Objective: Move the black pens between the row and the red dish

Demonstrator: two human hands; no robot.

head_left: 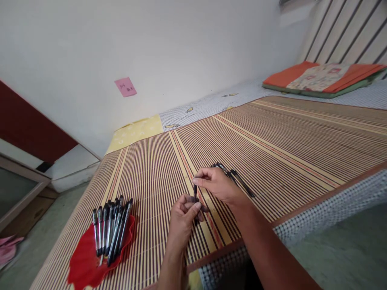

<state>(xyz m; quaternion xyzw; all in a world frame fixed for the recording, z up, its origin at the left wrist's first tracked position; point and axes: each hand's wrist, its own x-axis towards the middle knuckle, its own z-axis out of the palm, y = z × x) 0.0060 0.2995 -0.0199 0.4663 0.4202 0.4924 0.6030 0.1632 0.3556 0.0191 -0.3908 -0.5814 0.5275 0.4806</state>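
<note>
Near the front edge of the striped bamboo mat [151, 177], my left hand [183, 219] pinches the lower part of a black pen [195, 194] between thumb and fingers. The pen stands roughly upright. My right hand [216, 183] is just above, its thumb and forefinger closed on the pen's top end. Behind the right hand lie several black pens [243, 183], partly hidden by it. Left of my hands, several clear pens with black ends [111, 225] rest side by side on a red wavy-edged piece [87, 257].
The mat covers a bed with a checked sheet [332, 205] hanging at its front edge. Folded orange and green bedding [320, 78] lies at the far right. A white wall with a pink note [125, 87] rises behind. Pink cloth [9, 249] is on the floor at left.
</note>
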